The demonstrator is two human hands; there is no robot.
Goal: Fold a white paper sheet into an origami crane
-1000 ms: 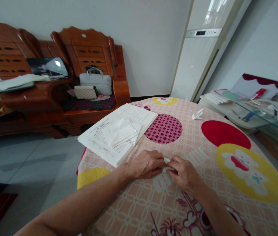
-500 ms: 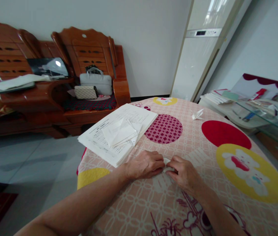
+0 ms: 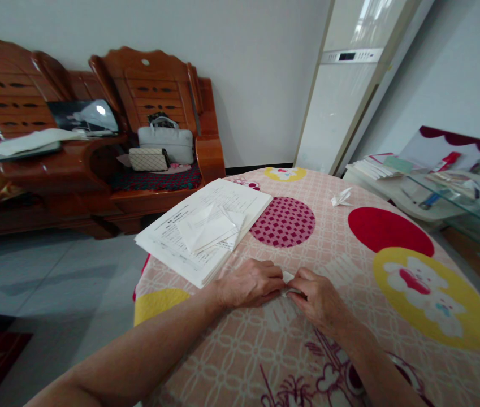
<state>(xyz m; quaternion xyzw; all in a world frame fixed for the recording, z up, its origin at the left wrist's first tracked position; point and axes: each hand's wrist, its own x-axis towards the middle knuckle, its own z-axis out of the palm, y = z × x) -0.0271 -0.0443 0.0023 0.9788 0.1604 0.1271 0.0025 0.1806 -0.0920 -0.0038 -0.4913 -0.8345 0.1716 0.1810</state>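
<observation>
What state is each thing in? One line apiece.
Left hand: closed on white paper
Right hand: pinching white paper
White paper: mostly hidden by fingers
Paper stack: lying flat
Folded sheets: on paper stack
Far paper piece: folded
Handbag: upright, handle raised
Air conditioner: display dark

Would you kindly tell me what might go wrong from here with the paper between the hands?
The small white paper is mostly covered by the fingers of the left hand and right hand, so a crooked crease might go unnoticed. The left wrist is close to the printed stack, so a sideways move could nudge it and the folded paper on top.
</observation>
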